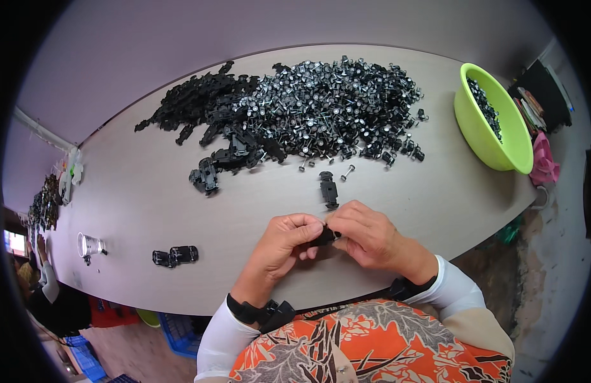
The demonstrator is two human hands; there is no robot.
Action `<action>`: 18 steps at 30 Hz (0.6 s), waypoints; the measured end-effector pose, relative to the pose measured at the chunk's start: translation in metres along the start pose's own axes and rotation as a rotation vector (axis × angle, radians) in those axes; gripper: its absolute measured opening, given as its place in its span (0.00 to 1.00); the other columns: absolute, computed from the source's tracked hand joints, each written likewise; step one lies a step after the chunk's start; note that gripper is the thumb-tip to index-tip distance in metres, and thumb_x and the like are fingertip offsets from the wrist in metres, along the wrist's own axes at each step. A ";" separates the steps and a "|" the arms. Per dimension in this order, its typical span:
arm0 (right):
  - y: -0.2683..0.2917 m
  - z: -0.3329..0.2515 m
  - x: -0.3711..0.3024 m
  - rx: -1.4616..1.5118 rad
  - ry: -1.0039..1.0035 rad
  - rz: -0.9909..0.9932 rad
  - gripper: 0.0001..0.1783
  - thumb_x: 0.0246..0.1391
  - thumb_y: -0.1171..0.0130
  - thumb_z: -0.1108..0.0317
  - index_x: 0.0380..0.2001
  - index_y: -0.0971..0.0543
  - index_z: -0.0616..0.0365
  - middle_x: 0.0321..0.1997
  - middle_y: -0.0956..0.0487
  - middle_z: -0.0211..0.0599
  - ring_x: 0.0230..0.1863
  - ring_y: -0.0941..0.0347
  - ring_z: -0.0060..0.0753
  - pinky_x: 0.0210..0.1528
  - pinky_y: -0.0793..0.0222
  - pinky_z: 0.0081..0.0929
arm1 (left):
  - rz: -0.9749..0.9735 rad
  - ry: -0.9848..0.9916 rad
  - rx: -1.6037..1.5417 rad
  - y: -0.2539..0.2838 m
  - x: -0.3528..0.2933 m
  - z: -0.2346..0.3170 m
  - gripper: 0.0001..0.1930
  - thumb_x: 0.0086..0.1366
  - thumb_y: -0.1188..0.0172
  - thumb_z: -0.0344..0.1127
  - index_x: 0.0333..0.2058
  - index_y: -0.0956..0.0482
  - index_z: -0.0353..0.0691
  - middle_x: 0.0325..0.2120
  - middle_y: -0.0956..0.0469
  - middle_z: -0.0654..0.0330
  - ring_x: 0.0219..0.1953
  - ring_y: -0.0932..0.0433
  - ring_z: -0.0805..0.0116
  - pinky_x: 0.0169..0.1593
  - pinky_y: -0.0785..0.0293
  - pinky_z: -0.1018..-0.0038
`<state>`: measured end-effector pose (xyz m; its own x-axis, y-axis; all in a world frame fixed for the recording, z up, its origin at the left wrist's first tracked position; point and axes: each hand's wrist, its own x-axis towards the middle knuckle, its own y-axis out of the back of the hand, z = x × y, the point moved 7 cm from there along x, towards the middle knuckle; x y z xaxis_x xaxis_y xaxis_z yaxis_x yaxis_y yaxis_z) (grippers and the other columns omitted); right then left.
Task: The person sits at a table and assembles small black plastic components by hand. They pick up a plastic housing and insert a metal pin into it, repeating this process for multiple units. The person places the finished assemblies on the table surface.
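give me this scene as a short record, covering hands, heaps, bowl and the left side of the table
left hand: holding a small black part
right hand: fingers closed on the same part
beyond hands: one loose black piece
heaps: black pieces at left, wheel-and-axle pieces at right, touching
right side: lime-green bowl, small pieces inside
table left: dark pieces, clear container farther left

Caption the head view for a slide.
Left hand and right hand hold a small black part over a pale table, facing heaped wheeled axles and black plastic pieces; green bowl at right.
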<state>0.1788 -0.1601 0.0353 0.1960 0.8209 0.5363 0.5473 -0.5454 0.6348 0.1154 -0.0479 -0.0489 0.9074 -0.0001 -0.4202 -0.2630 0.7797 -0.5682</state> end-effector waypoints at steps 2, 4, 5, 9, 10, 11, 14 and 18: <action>0.002 0.003 -0.004 0.056 -0.030 0.029 0.30 0.32 0.34 0.81 0.45 0.29 0.60 0.39 0.25 0.41 0.39 0.29 0.46 0.39 0.29 0.34 | -0.040 -0.002 -0.060 -0.002 0.002 -0.004 0.09 0.62 0.38 0.37 0.33 0.21 0.36 0.22 0.23 0.64 0.18 0.29 0.80 0.20 0.39 0.86; 0.003 0.003 -0.007 0.081 -0.071 0.064 0.31 0.33 0.35 0.82 0.47 0.30 0.60 0.40 0.25 0.40 0.40 0.29 0.46 0.39 0.30 0.34 | 0.003 -0.022 -0.036 -0.001 0.001 -0.004 0.10 0.62 0.39 0.38 0.32 0.21 0.36 0.22 0.23 0.65 0.18 0.30 0.81 0.20 0.39 0.86; 0.003 0.002 -0.009 0.078 -0.096 0.084 0.31 0.33 0.35 0.82 0.47 0.30 0.59 0.40 0.26 0.41 0.40 0.29 0.47 0.39 0.30 0.34 | 0.024 -0.032 -0.024 -0.001 0.002 -0.004 0.10 0.63 0.39 0.38 0.32 0.21 0.37 0.22 0.23 0.65 0.17 0.31 0.81 0.20 0.40 0.86; -0.001 0.001 -0.008 0.040 -0.112 0.055 0.32 0.34 0.35 0.82 0.48 0.31 0.59 0.40 0.26 0.41 0.39 0.29 0.48 0.39 0.30 0.36 | 0.046 -0.077 0.054 -0.001 0.003 -0.005 0.10 0.64 0.40 0.39 0.31 0.21 0.38 0.21 0.25 0.67 0.17 0.32 0.82 0.20 0.41 0.86; -0.002 0.000 -0.008 0.043 -0.101 0.045 0.32 0.34 0.35 0.81 0.48 0.31 0.59 0.40 0.26 0.41 0.39 0.29 0.48 0.39 0.30 0.36 | 0.044 -0.085 0.070 -0.002 0.003 -0.005 0.10 0.64 0.40 0.39 0.31 0.22 0.38 0.20 0.25 0.68 0.17 0.32 0.82 0.20 0.41 0.86; -0.003 0.000 -0.008 0.046 -0.089 0.034 0.32 0.34 0.35 0.81 0.48 0.31 0.59 0.40 0.26 0.41 0.39 0.29 0.48 0.39 0.30 0.36 | 0.041 -0.093 0.085 -0.003 0.003 -0.004 0.10 0.64 0.41 0.39 0.31 0.22 0.38 0.20 0.25 0.68 0.17 0.32 0.83 0.20 0.41 0.86; -0.005 -0.002 -0.007 0.012 -0.093 0.032 0.31 0.35 0.35 0.81 0.48 0.32 0.58 0.39 0.27 0.41 0.39 0.29 0.47 0.39 0.30 0.36 | 0.063 -0.110 0.100 -0.002 0.002 -0.004 0.10 0.65 0.42 0.39 0.30 0.22 0.38 0.20 0.26 0.68 0.17 0.32 0.82 0.20 0.42 0.86; -0.007 -0.004 -0.006 -0.036 -0.136 -0.032 0.31 0.35 0.36 0.82 0.48 0.32 0.59 0.36 0.28 0.40 0.38 0.30 0.47 0.39 0.31 0.36 | 0.046 -0.061 0.014 -0.001 0.002 -0.008 0.10 0.65 0.43 0.39 0.30 0.23 0.38 0.21 0.26 0.67 0.17 0.33 0.81 0.21 0.42 0.85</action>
<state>0.1706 -0.1620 0.0303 0.2883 0.8521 0.4369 0.5260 -0.5222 0.6713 0.1151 -0.0540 -0.0553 0.9128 0.0736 -0.4018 -0.3007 0.7869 -0.5389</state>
